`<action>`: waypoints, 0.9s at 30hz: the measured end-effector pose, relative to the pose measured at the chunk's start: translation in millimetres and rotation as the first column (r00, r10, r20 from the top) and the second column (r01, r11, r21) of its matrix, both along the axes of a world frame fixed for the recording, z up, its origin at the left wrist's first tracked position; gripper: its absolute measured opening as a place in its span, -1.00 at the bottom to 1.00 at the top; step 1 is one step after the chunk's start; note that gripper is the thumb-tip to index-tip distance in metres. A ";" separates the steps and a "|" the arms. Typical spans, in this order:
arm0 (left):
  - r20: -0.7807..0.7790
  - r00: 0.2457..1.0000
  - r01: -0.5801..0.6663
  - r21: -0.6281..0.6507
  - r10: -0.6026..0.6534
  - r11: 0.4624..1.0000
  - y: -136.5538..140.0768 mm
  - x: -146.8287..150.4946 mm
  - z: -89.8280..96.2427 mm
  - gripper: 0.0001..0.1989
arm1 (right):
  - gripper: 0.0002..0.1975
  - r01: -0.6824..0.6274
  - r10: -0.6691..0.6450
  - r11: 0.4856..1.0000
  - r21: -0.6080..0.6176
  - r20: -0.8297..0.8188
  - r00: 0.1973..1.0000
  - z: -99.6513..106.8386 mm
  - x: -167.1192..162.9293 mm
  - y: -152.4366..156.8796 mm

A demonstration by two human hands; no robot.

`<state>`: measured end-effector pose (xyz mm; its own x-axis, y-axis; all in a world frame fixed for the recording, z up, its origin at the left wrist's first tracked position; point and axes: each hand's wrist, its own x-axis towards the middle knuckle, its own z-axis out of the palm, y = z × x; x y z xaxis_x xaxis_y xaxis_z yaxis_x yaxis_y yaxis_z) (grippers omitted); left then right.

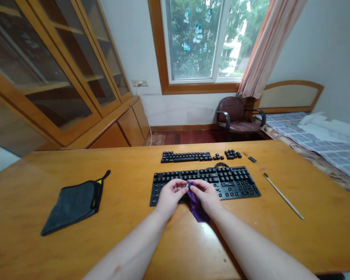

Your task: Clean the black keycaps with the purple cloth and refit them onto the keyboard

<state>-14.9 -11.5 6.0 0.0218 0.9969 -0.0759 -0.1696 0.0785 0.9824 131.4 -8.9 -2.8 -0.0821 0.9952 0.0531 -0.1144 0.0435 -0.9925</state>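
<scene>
A small dark keycap (188, 185) is pinched in the fingertips of my left hand (169, 197). My right hand (207, 195) is closed on a purple cloth (197, 208), pressing it against the keycap, with the loose end hanging towards the table. Both hands meet in front of a black keyboard (238, 179) and hide part of its lower middle. Keycaps sit on its upper rows, while bare switches show at the lower left and on the right side. Beyond it, loose black keycaps (189, 157) lie arranged in rows, with smaller groups (232, 154) further right.
A thin wire tool with a dark handle (252, 159) lies at the back right of the wooden table (128, 186). Nearer stands out a long light-handled brush (283, 197). To the left rests a folded dark grey cloth (72, 204). A chair (235, 114) is behind the table.
</scene>
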 end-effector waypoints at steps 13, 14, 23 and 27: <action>-0.374 0.927 0.114 0.204 -0.030 0.972 -1.0 -4.5 -2.4 -0.79 | -0.75 0.048 -0.054 0.996 -0.071 -0.091 0.994 -3.9 -4.0 0.9; -0.392 0.920 0.112 0.217 -0.019 0.970 -1.0 -4.8 -2.7 -0.79 | -0.76 0.060 -0.066 0.996 -0.066 -0.094 0.993 -4.7 -4.2 1.1; -0.329 0.944 0.058 0.177 0.003 0.982 0.1 -4.3 -5.4 -0.78 | -0.77 0.046 -0.063 0.995 -0.084 -0.213 0.975 -5.9 -2.7 0.5; -0.320 0.946 0.116 0.164 -0.058 0.980 -1.1 -4.1 -5.5 -0.79 | -0.77 -0.006 -0.004 0.997 -0.076 -0.123 0.992 -4.2 -3.8 0.7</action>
<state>-19.0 -12.5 0.5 0.1131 0.9899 0.0860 0.1470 -0.1022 0.9838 127.6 -8.2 -7.0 -0.0808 0.9966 -0.0133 -0.2361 -0.0321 -0.9712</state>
